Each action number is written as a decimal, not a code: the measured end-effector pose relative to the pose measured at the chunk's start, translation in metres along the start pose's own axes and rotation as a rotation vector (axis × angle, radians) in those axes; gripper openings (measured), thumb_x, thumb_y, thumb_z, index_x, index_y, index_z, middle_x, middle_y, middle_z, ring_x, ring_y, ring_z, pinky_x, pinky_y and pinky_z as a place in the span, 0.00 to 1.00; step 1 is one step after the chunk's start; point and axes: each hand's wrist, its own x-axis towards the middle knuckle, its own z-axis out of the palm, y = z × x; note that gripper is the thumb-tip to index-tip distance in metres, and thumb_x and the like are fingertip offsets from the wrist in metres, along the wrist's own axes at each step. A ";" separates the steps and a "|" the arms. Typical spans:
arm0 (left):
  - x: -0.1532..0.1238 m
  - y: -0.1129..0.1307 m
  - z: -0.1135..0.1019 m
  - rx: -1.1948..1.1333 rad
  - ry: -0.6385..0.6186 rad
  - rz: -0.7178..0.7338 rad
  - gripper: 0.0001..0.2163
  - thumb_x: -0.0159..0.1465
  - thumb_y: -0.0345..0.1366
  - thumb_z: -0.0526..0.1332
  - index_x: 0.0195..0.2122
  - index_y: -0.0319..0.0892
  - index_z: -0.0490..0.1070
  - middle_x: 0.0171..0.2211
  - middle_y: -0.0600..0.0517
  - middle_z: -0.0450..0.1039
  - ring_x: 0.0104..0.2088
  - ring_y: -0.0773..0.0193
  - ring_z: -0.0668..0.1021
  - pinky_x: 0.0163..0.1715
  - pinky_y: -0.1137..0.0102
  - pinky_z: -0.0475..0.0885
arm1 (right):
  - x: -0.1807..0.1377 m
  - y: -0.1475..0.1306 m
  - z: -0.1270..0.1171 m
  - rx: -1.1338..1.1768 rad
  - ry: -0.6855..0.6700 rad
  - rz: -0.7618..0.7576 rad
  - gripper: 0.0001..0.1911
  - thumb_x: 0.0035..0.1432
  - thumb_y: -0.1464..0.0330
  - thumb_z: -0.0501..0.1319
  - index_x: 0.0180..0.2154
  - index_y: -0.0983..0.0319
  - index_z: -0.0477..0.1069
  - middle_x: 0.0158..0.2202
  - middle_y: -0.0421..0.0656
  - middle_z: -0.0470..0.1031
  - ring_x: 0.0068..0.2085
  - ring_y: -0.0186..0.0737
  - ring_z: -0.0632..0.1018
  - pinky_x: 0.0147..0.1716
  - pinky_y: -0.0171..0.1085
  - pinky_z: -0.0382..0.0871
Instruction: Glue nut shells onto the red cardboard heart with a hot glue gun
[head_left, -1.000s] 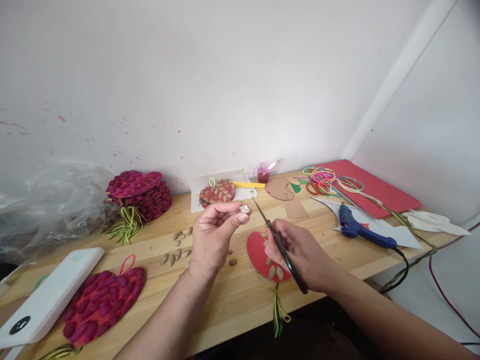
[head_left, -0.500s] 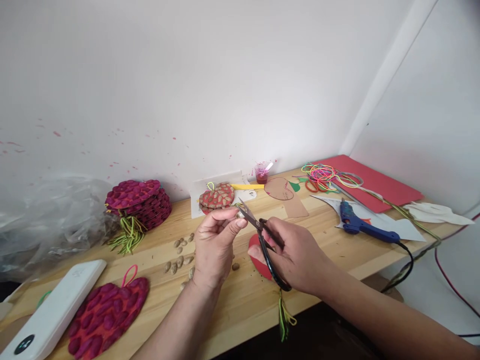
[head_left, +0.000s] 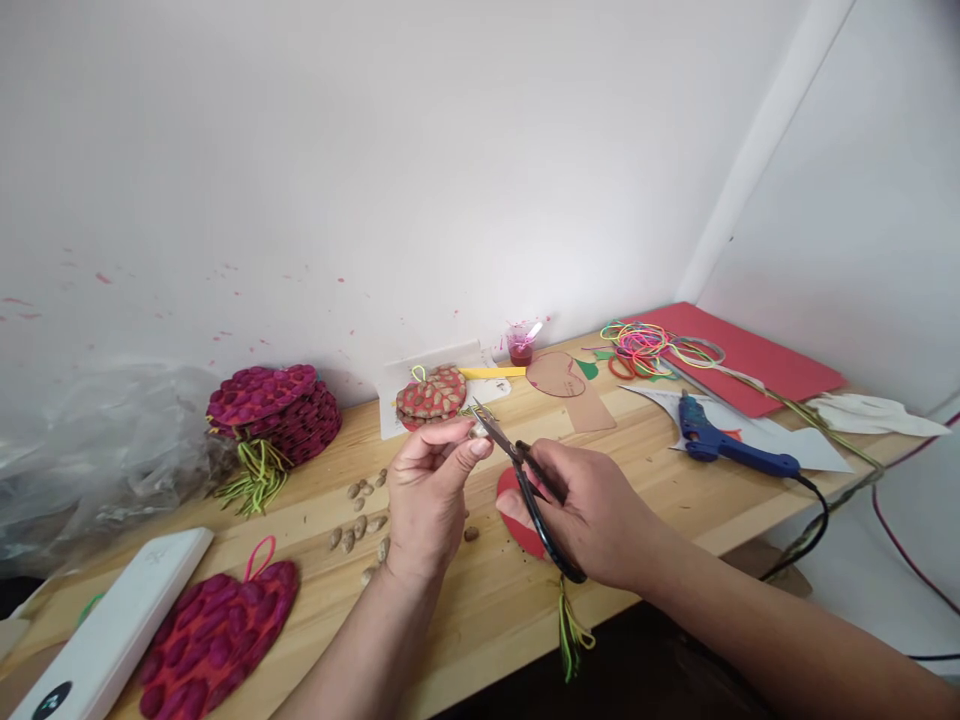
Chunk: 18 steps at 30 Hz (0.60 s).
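Observation:
Pinched between the thumb and fingertips of my left hand [head_left: 429,490] is a small pale peanut shell [head_left: 478,430]. My right hand [head_left: 589,505] grips black-handled scissors [head_left: 504,438], whose blades meet the shell at my left fingertips. Under my right hand lies a red card piece [head_left: 517,525], partly covered, with a green and yellow yarn tassel [head_left: 570,630] hanging past the table edge. Several loose peanut shells [head_left: 360,525] are scattered left of and behind my left wrist.
A stack of magenta shell-covered pieces [head_left: 274,410] stands at the left, with a finished-looking magenta heart [head_left: 225,640] and white power bank [head_left: 120,620] nearer. At right lie a blue glue gun [head_left: 731,450], tangled cords [head_left: 645,345] and red sheets [head_left: 750,360]. A dye cup [head_left: 520,348] stands by the wall.
The view has shifted slightly. Both hands keep nearly the same pose, with the scissor blades still at the peanut shell.

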 end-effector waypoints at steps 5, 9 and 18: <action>0.000 -0.001 -0.001 0.024 -0.007 0.011 0.12 0.47 0.32 0.79 0.32 0.44 0.81 0.31 0.54 0.83 0.32 0.69 0.81 0.39 0.75 0.77 | -0.001 0.001 -0.001 0.002 -0.006 0.012 0.20 0.58 0.57 0.67 0.27 0.57 0.59 0.23 0.32 0.64 0.25 0.33 0.63 0.24 0.34 0.55; 0.000 -0.001 -0.001 0.033 -0.010 0.015 0.11 0.48 0.32 0.79 0.31 0.44 0.81 0.32 0.54 0.83 0.32 0.69 0.81 0.39 0.74 0.77 | -0.001 0.004 -0.001 -0.016 0.005 -0.005 0.20 0.58 0.57 0.67 0.27 0.57 0.59 0.23 0.33 0.65 0.25 0.33 0.63 0.25 0.34 0.55; 0.000 -0.003 -0.003 0.064 -0.051 0.035 0.11 0.49 0.33 0.79 0.32 0.44 0.81 0.32 0.55 0.83 0.32 0.70 0.82 0.39 0.75 0.78 | -0.003 0.006 -0.003 -0.014 0.009 -0.007 0.20 0.58 0.57 0.67 0.27 0.57 0.59 0.23 0.33 0.66 0.24 0.33 0.63 0.25 0.35 0.54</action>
